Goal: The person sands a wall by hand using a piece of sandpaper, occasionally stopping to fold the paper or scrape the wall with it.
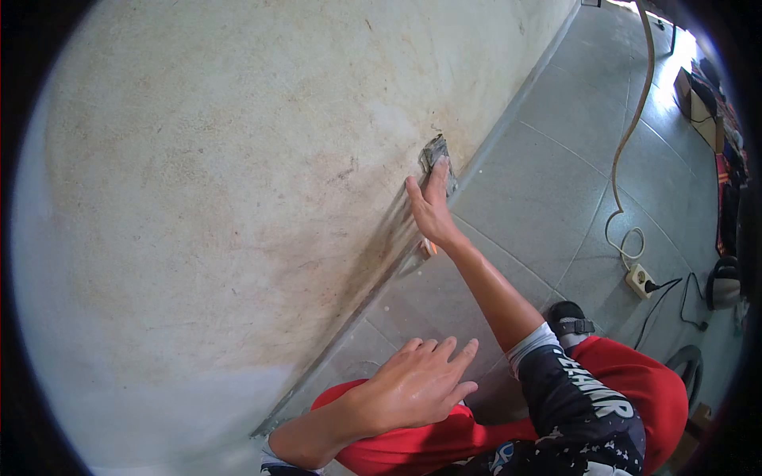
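Note:
My right hand (432, 210) reaches out to the low part of the stained, off-white wall (214, 174). Its fingers press a worn, dark grey flat piece (436, 148), like folded sandpaper, against the wall just above the floor edge; the thumb stands apart. Part of the piece is hidden under the fingers. Over my red-trousered leg (444, 440) hovers my left hand (417, 382), palm down, with nothing in it and its fingers stretched and apart.
A small orange-and-white object (429, 248) lies at the wall's foot. On the grey tiled floor (548, 174) a long cable (635, 119) runs to a socket block (639, 281) with a black plug. A kettle-like appliance (722, 283) and a cardboard box (698, 111) stand at the right.

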Demonstrator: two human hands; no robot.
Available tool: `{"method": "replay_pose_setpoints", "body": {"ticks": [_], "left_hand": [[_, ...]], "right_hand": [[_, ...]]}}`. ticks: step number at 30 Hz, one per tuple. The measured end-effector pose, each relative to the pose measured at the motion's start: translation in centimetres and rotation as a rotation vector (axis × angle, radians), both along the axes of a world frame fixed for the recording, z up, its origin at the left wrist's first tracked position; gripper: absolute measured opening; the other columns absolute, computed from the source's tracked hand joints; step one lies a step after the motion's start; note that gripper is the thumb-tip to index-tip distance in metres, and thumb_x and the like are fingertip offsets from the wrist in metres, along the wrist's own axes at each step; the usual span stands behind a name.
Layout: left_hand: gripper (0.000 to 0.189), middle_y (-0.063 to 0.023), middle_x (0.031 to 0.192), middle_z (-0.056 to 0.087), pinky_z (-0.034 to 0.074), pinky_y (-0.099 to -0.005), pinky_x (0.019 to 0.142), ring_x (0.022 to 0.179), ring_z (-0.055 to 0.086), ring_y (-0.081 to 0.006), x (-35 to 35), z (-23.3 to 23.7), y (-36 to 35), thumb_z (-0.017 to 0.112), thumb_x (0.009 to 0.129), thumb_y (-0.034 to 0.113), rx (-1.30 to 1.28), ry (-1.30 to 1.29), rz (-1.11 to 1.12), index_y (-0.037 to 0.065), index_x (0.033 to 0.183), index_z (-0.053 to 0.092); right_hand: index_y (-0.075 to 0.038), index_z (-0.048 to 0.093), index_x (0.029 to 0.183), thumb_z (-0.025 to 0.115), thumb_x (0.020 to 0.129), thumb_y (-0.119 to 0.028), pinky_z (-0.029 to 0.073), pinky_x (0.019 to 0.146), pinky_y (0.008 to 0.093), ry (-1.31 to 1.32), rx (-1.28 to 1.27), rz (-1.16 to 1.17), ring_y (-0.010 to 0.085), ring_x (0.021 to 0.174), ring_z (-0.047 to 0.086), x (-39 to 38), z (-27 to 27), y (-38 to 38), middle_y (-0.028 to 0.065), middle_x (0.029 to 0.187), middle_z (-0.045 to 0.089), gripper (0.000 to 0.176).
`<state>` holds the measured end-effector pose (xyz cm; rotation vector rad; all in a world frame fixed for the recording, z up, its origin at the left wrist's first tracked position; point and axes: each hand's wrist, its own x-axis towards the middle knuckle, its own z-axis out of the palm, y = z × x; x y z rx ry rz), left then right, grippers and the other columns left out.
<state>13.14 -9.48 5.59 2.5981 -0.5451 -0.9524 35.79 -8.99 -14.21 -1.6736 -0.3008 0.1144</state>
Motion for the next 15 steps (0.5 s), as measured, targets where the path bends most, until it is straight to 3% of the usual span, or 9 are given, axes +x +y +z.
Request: {"method": "replay_pose_setpoints", "body": {"ticks": [15], "left_hand": [[0.061,-0.0298,0.131,0.056,0.042,-0.047,0.105,0.122,0.056,-0.0418,-0.01,-0.03,-0.03,0.049,0.103,0.039,-0.015,-0.009,0.003,-0.005,0.144,0.044]], "right_hand": [[0.012,-0.006,0.154,0.042,0.104,-0.05,-0.001,0.125,0.0437,-0.011,-0.011,0.008,0.0389,0.154,-0.011,-0.23,0.13,-0.08,0.0312,0.164,-0.008,0.093]]}}
